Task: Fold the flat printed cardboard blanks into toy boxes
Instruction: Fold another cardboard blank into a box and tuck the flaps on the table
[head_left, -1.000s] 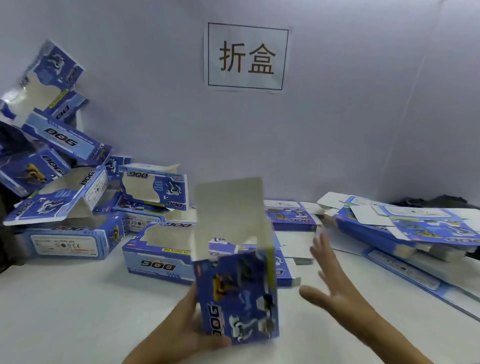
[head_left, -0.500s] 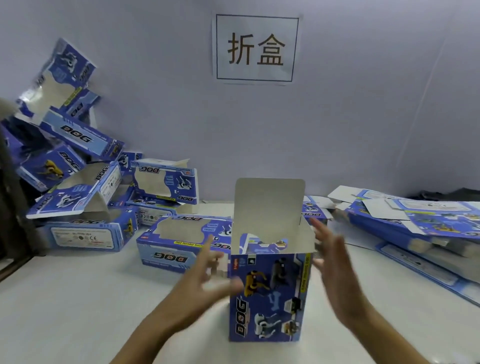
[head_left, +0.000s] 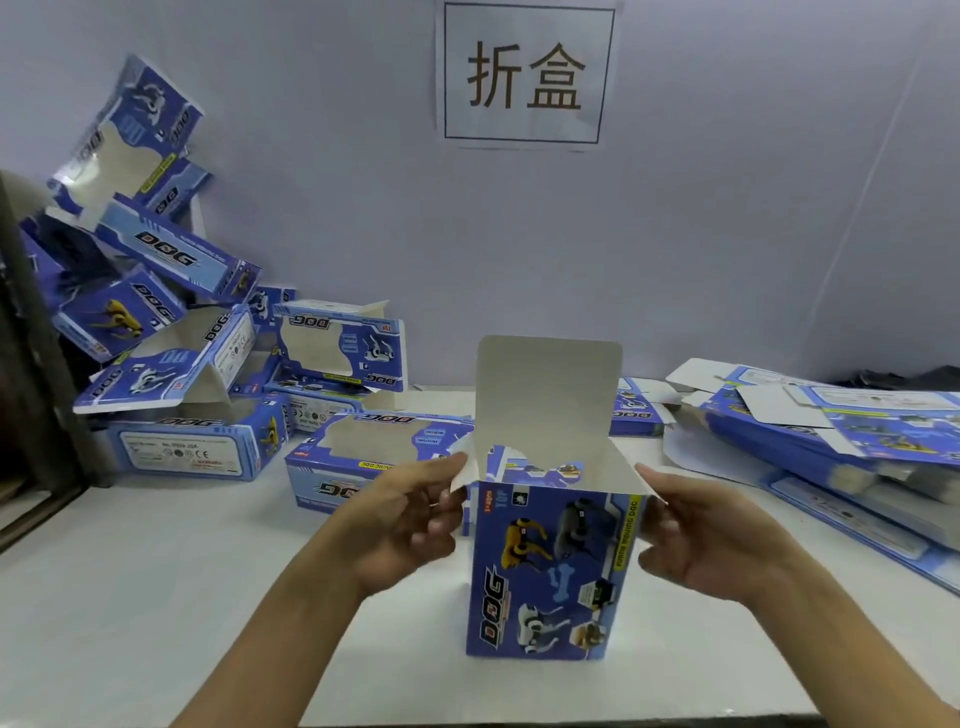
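- While it stands upright on the white table (head_left: 130, 597), the blue toy box (head_left: 545, 577) shows printed robot dogs, a bone and "DOG" lettering down its front.
- Its top is open: the grey-white lid flap (head_left: 548, 395) sticks straight up at the back.
- Left hand (head_left: 410, 525): fingers slightly bent, fingertips touching the small left side flap (head_left: 464, 467).
- Right hand (head_left: 711, 540): fingers loosely curved, tips at the right side flap (head_left: 631, 475), which angles outward; nothing gripped.
- Beyond the left fingers lie folded boxes (head_left: 208, 364); beyond the right, flat blanks (head_left: 841, 431).
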